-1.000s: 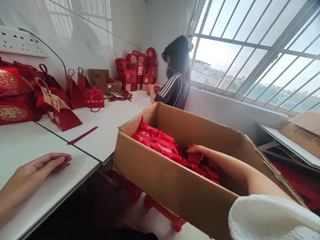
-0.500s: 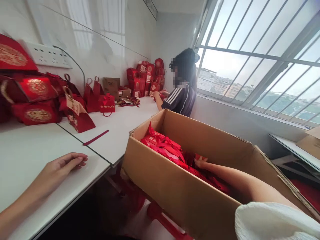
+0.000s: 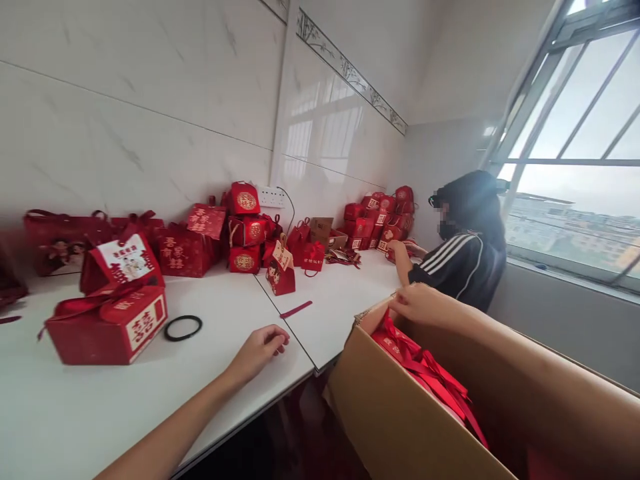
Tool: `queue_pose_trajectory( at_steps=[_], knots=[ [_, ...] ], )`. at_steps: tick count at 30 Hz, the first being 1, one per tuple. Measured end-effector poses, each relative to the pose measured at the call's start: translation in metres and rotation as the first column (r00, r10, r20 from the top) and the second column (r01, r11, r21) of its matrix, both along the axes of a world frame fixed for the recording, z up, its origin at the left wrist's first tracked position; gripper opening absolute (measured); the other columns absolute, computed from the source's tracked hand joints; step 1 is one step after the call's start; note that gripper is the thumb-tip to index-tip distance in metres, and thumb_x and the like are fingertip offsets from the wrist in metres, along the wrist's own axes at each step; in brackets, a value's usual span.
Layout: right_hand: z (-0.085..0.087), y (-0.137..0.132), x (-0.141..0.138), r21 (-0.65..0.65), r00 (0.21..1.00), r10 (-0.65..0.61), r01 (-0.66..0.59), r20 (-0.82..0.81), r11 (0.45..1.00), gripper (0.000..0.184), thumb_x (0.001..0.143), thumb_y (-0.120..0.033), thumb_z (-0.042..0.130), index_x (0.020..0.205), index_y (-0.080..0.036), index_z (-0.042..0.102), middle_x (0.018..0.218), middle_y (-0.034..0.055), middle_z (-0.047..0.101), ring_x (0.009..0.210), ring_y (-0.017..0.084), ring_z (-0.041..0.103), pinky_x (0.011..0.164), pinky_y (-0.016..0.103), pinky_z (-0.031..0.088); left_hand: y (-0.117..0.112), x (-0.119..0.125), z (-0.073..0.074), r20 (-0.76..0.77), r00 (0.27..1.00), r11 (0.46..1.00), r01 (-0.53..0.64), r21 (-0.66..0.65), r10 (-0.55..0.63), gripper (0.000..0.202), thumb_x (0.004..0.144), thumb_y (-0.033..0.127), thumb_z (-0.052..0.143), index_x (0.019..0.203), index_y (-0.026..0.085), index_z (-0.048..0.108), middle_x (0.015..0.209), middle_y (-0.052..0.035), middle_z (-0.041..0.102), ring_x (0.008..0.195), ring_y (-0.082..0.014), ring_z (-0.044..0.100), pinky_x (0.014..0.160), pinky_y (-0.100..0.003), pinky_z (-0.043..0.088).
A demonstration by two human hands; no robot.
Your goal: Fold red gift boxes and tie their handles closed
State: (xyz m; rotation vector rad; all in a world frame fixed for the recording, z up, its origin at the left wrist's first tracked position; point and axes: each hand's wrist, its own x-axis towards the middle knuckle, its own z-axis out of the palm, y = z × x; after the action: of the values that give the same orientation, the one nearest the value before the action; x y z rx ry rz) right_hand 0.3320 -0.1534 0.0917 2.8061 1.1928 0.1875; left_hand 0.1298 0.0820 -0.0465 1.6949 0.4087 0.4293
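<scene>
My left hand [image 3: 263, 348] rests on the white table [image 3: 220, 400] with its fingers loosely bent, thumb a little apart, and nothing in it. Close by lie a dark red strip [image 3: 296, 309] and a black ring-shaped band [image 3: 183, 327]. My right hand [image 3: 417, 305] is at the far end of the large cardboard box [image 3: 395, 413], with bent fingers pointing down near its rim. What those fingers hold, if anything, is hidden. Just beneath them, red gift boxes with ribbons [image 3: 425, 367] lie inside the cardboard box.
On the table's left stands a red gift box with gold characters [image 3: 105, 327]. Several red boxes [image 3: 245, 230] are stacked along the wall, with a further pile [image 3: 380, 217] at the far end. A co-worker in a dark striped top [image 3: 457, 267] sits by the window.
The view has swung left, showing more of the table. My right hand has moved from deep inside the cardboard box to its far end. My left hand stays on the table, fingers more bent.
</scene>
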Motion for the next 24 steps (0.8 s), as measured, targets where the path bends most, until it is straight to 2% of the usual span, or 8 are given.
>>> queue_pose_trajectory(
  at_steps=[3,5,9,12,16,19,22,24],
  knots=[
    [0.004,0.078,-0.025,0.032,0.978,0.21,-0.209,0.002,0.977,0.028,0.085,-0.029,0.048,0.08,-0.011,0.068,0.089,0.0174,0.069,0.091,0.028,0.064,0.079,0.033,0.046,0.0,-0.002,-0.001,0.026,1.0,1.0,0.002,-0.014,-0.002,0.024,0.065,0.039,0.053,0.069,0.017,0.06,0.069,-0.0014,0.06,0.061,-0.0136,0.054,0.061,-0.027,0.042],
    [-0.003,0.127,-0.036,0.073,0.966,0.26,-0.259,-0.008,0.963,0.027,0.086,-0.028,0.047,0.086,-0.011,0.067,0.097,0.0178,0.067,0.095,0.027,0.063,0.079,0.032,0.045,0.002,-0.003,-0.001,0.048,0.999,0.999,0.013,-0.035,-0.011,0.021,0.065,0.036,0.053,0.069,0.017,0.059,0.07,-0.0012,0.06,0.061,-0.0132,0.055,0.06,-0.026,0.042],
    [-0.025,0.205,-0.037,0.229,0.96,0.278,-0.264,-0.033,0.937,0.03,0.09,-0.024,0.042,0.109,-0.007,0.057,0.115,0.0208,0.058,0.104,0.027,0.058,0.08,0.03,0.044,0.004,-0.003,-0.004,0.072,0.997,0.995,0.028,-0.096,-0.021,0.016,0.064,0.031,0.052,0.067,0.016,0.058,0.068,-0.0003,0.059,0.059,-0.0116,0.054,0.059,-0.025,0.041],
    [-0.039,0.241,-0.03,0.375,0.959,0.272,-0.224,-0.082,0.9,0.035,0.092,-0.022,0.035,0.122,-0.008,0.046,0.116,0.0196,0.058,0.103,0.025,0.058,0.077,0.029,0.044,0.003,-0.004,-0.005,0.093,0.996,0.992,0.023,-0.126,-0.011,0.015,0.063,0.029,0.052,0.066,0.015,0.058,0.067,-0.0005,0.059,0.058,-0.0114,0.054,0.058,-0.025,0.04],
    [-0.044,0.257,-0.025,0.512,0.95,0.265,-0.148,-0.164,0.846,0.028,0.089,-0.017,0.034,0.107,-0.008,0.054,0.099,0.0199,0.064,0.088,0.027,0.062,0.068,0.032,0.044,0.003,-0.004,-0.006,0.115,0.993,0.989,-0.015,-0.144,0.032,0.016,0.061,0.029,0.052,0.064,0.015,0.059,0.065,-0.002,0.059,0.055,-0.0127,0.055,0.055,-0.026,0.042],
    [-0.035,0.247,-0.023,0.62,0.928,0.329,-0.157,-0.173,0.769,0.026,0.089,-0.016,0.031,0.099,-0.013,0.055,0.093,0.0145,0.065,0.084,0.023,0.061,0.067,0.03,0.044,0.014,-0.004,-0.007,0.159,0.965,0.97,-0.184,-0.156,0.209,0.018,0.062,0.03,0.048,0.069,0.016,0.057,0.071,-0.0035,0.06,0.058,-0.0147,0.055,0.054,-0.027,0.042],
    [-0.024,0.221,-0.026,0.701,0.885,0.435,-0.204,-0.167,0.684,0.022,0.088,-0.016,0.031,0.096,-0.018,0.052,0.092,0.0072,0.064,0.085,0.018,0.059,0.072,0.029,0.046,0.035,-0.006,-0.006,0.22,0.831,0.858,-0.476,-0.191,0.51,0.021,0.065,0.027,0.038,0.08,0.018,0.05,0.084,-0.0045,0.057,0.076,-0.0169,0.055,0.065,-0.029,0.042],
    [-0.023,0.199,-0.033,0.724,0.808,0.551,-0.253,-0.206,0.641,0.018,0.087,-0.018,0.033,0.091,-0.019,0.051,0.087,0.0039,0.063,0.082,0.015,0.059,0.072,0.028,0.048,0.048,-0.009,-0.003,0.24,0.747,0.784,-0.583,-0.212,0.62,0.023,0.067,0.027,0.036,0.084,0.019,0.048,0.091,-0.0056,0.056,0.088,-0.0189,0.053,0.072,-0.031,0.042]
  ],
)
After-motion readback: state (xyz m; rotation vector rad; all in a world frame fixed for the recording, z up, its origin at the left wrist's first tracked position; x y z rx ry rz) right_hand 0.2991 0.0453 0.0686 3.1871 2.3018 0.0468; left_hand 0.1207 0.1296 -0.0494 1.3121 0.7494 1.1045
